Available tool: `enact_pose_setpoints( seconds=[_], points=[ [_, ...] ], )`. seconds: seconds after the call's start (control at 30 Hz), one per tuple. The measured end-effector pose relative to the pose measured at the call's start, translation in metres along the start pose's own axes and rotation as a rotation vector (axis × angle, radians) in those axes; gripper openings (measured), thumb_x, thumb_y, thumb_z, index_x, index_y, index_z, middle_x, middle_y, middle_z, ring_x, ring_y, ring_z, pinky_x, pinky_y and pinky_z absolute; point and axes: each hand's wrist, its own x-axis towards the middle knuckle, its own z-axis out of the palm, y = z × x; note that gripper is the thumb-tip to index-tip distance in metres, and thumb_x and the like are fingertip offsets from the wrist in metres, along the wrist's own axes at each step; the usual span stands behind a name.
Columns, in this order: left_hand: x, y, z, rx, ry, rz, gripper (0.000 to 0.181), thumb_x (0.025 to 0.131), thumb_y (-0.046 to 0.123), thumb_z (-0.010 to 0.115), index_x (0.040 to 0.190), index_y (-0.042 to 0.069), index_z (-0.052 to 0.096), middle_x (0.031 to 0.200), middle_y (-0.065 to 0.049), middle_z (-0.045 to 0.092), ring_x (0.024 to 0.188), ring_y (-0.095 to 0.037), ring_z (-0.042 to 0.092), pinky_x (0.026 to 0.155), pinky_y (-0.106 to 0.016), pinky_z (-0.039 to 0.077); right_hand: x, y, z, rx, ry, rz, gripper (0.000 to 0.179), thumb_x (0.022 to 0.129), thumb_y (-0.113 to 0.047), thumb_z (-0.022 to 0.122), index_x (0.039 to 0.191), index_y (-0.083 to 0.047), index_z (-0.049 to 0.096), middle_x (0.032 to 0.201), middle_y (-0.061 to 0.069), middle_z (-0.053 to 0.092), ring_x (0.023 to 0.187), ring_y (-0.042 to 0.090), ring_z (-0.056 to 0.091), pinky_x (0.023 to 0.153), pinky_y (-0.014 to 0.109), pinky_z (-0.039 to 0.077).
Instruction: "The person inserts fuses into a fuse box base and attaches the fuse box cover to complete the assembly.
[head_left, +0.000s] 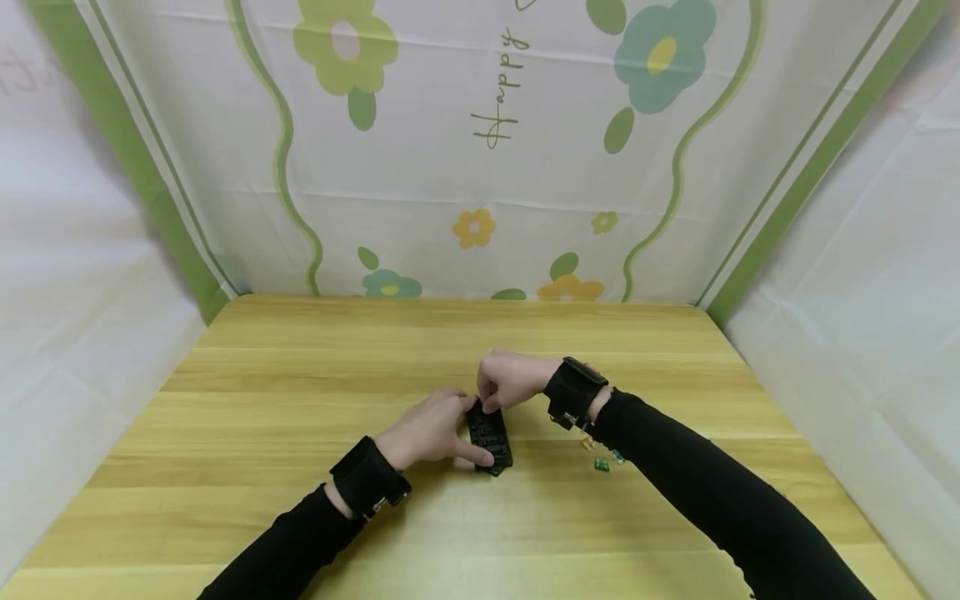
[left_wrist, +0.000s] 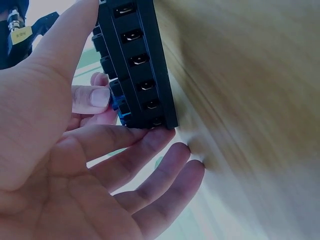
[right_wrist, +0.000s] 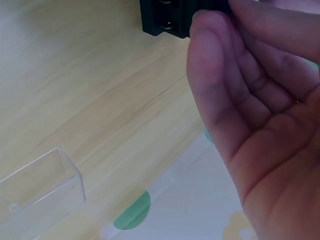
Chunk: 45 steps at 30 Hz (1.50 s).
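Note:
A black fuse block (head_left: pixel 489 432) with a row of slots stands on the wooden table. My left hand (head_left: pixel 429 429) grips it end to end, thumb at the near end and fingertips at the far end. Metal contacts show in the recesses of the block's side (left_wrist: pixel 139 60) in the left wrist view. Over the far end, my right hand (head_left: pixel 513 379) pinches a small blue blade fuse (left_wrist: pixel 116 103) against the slots. Only a sliver of that fuse shows; fingers hide the rest.
Loose blade fuses lie near the right forearm, among them a green one (head_left: pixel 602 464), an orange one (head_left: pixel 587 444) and a blue one (head_left: pixel 618 457). A clear plastic cover (right_wrist: pixel 60 192) rests on the table. A floral cloth (head_left: pixel 420 167) hangs behind.

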Motion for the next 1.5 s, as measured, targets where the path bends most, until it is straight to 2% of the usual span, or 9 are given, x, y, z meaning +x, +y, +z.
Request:
enact_pose_setpoints(
  seconds=[0.1,0.3,0.57,0.8,1.07,1.2,1.33,1.5],
  points=[
    [0.001,0.001,0.000,-0.006,0.000,0.003,0.065,0.073,0.054,0.083,0.118,0.010,0.066,0.098,-0.003,0.061,0.078,-0.014,0.052,0.063,-0.028,0.043,0.000,0.003,-0.001,0.043,-0.016,0.012,0.013,0.090,-0.005,0.073,0.079,-0.010,0.077,0.069,0.005,0.070,0.051,0.009,0.058,0.054,0.022,0.048],
    [0.001,0.001,0.001,0.004,-0.003,-0.004,0.070,0.073,0.055,0.083,0.123,0.009,0.065,0.101,-0.004,0.062,0.080,-0.015,0.053,0.064,-0.028,0.043,0.000,-0.001,-0.003,0.002,-0.027,0.025,0.013,0.089,-0.006,0.073,0.078,-0.010,0.078,0.068,0.002,0.069,0.051,0.009,0.058,0.056,0.023,0.049],
    [-0.001,0.002,0.002,0.005,0.000,-0.002,0.073,0.073,0.053,0.083,0.126,0.007,0.063,0.103,-0.005,0.062,0.078,-0.015,0.050,0.062,-0.026,0.040,0.003,-0.011,-0.003,-0.070,-0.046,0.067,0.017,0.088,-0.006,0.075,0.071,-0.006,0.076,0.059,-0.006,0.061,0.050,0.007,0.044,0.054,0.021,0.039],
    [-0.001,0.003,0.003,0.005,0.007,0.006,0.073,0.074,0.052,0.083,0.127,0.008,0.063,0.101,-0.004,0.061,0.077,-0.014,0.050,0.061,-0.026,0.039,0.004,-0.014,-0.001,-0.104,-0.020,0.098,0.019,0.085,-0.006,0.078,0.067,-0.010,0.075,0.054,-0.012,0.057,0.050,0.006,0.045,0.052,0.020,0.039],
    [-0.001,0.003,0.003,0.014,0.008,0.012,0.074,0.073,0.052,0.084,0.127,0.006,0.063,0.098,-0.005,0.061,0.075,-0.015,0.048,0.061,-0.026,0.038,0.005,-0.017,0.001,-0.109,0.004,0.110,0.023,0.083,-0.002,0.078,0.062,-0.010,0.073,0.051,-0.011,0.055,0.048,0.006,0.045,0.049,0.020,0.038],
    [-0.001,0.003,0.003,0.020,0.006,0.013,0.074,0.073,0.052,0.084,0.128,0.006,0.063,0.102,-0.006,0.062,0.081,-0.017,0.054,0.065,-0.028,0.042,0.003,-0.015,0.003,-0.101,0.034,0.078,0.024,0.083,0.000,0.077,0.061,-0.010,0.072,0.049,-0.011,0.050,0.047,0.007,0.039,0.050,0.021,0.035],
    [0.000,0.003,0.001,0.019,0.000,0.001,0.070,0.073,0.052,0.084,0.124,0.007,0.065,0.104,-0.007,0.063,0.087,-0.020,0.057,0.069,-0.030,0.045,0.000,-0.010,0.005,-0.088,0.065,0.028,0.019,0.085,-0.002,0.076,0.068,-0.012,0.075,0.055,-0.011,0.055,0.048,0.005,0.043,0.053,0.020,0.038],
    [0.001,0.003,0.001,0.006,-0.006,-0.006,0.064,0.073,0.051,0.084,0.118,0.009,0.066,0.101,-0.005,0.062,0.080,-0.017,0.053,0.066,-0.029,0.042,-0.007,-0.009,0.006,-0.085,0.080,-0.004,0.015,0.088,-0.005,0.074,0.076,-0.013,0.077,0.063,-0.009,0.062,0.051,0.006,0.050,0.055,0.021,0.043]
  ],
)
